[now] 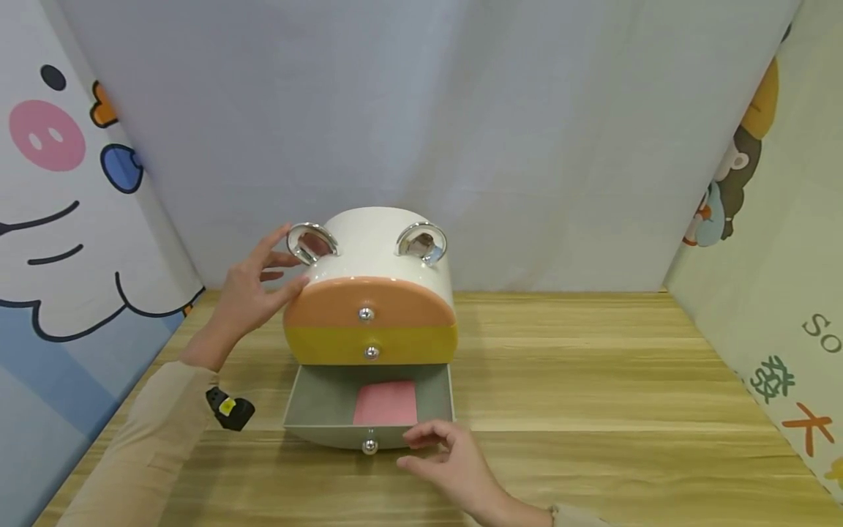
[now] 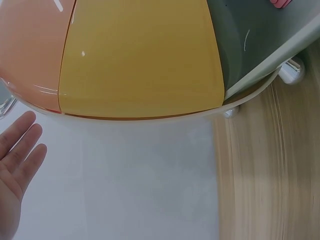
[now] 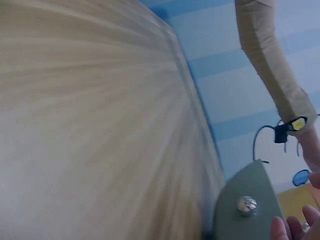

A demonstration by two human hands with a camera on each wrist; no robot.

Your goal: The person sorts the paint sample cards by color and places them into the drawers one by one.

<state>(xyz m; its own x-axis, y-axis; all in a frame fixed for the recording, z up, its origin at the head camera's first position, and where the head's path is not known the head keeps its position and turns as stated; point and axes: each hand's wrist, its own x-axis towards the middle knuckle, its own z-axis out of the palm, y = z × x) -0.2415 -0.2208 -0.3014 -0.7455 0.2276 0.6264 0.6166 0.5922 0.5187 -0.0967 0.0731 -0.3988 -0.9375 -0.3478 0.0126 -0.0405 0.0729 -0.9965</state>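
A small rounded drawer cabinet (image 1: 388,249) with a white top and two silver ear-like rings stands on the table. Its orange drawer (image 1: 329,304) and yellow drawer (image 1: 336,344) are closed. The grey-green bottom drawer (image 1: 323,391) is pulled out, with a pink flat piece (image 1: 388,402) lying inside. My left hand (image 1: 253,285) is at the cabinet's upper left, fingers spread near the ring and thumb by the orange drawer's edge. Loosely bent, the fingers of my right hand (image 1: 454,465) are at the bottom drawer's front right corner; whether they touch it I cannot tell. Nothing is visible in that hand.
A wood-grain table (image 1: 579,380) extends to both sides of the cabinet. Behind it hangs a pale grey cloth (image 1: 560,146). Printed cartoon panels flank the table, and a black wrist device (image 1: 229,410) is on the left forearm.
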